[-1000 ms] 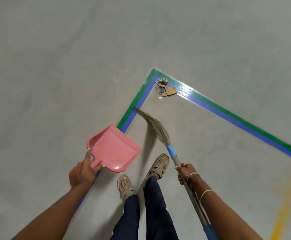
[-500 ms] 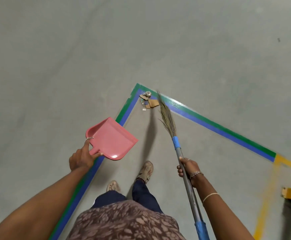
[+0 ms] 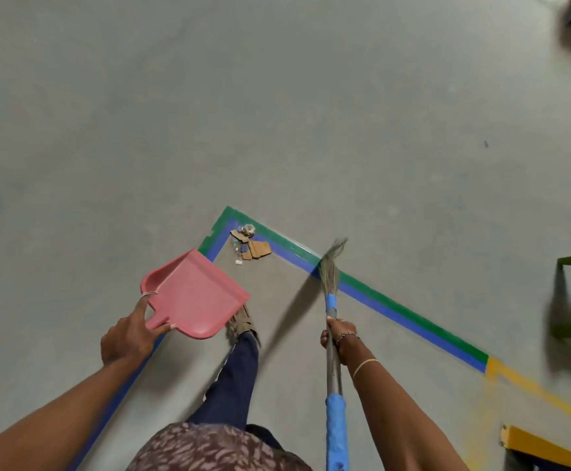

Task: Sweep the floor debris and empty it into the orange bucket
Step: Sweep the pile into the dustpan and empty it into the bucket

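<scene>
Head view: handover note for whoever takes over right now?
Left grip holds the pink dustpan by its handle; pan empty.
Right grip holds the broom; bristles over the tape, right of the debris pile in the taped corner, not touching.
Done: nothing collected.
To do: sweep pile into pan, find the orange bucket (not in view), empty it.

No text, label, brand or number can be read anywhere in the view. The only markings are painted or taped floor lines: a green and blue stripe (image 3: pixel 379 298) that turns a corner, and a worn yellow line (image 3: pixel 532 390) joining its right end. The scraps in the debris pile (image 3: pixel 252 247) are too small to show any print.
</scene>
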Action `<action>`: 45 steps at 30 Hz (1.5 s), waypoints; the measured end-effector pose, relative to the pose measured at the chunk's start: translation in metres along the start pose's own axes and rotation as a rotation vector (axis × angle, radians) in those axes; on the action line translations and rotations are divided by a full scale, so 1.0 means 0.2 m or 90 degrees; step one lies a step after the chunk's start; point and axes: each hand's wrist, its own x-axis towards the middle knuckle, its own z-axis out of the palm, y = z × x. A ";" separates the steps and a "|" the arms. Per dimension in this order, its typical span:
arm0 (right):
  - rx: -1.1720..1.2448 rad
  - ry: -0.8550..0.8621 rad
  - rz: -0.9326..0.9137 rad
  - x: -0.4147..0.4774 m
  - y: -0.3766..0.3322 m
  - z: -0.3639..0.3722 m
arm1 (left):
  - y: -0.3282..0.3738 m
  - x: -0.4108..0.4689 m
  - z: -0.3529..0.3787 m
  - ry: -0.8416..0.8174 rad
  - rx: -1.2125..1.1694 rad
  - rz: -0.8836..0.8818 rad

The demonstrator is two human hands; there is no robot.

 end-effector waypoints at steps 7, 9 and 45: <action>-0.349 -0.152 -0.092 0.06 -0.37 0.09 | 0.13 0.25 -0.03 -0.038 -0.019 -0.034; -0.389 -0.166 -0.128 0.06 -0.47 0.12 | 0.18 0.31 -0.05 -0.043 -0.015 -0.045; -0.707 -0.041 -0.262 0.50 -1.25 0.07 | 0.67 0.10 0.03 -0.108 -0.093 -0.274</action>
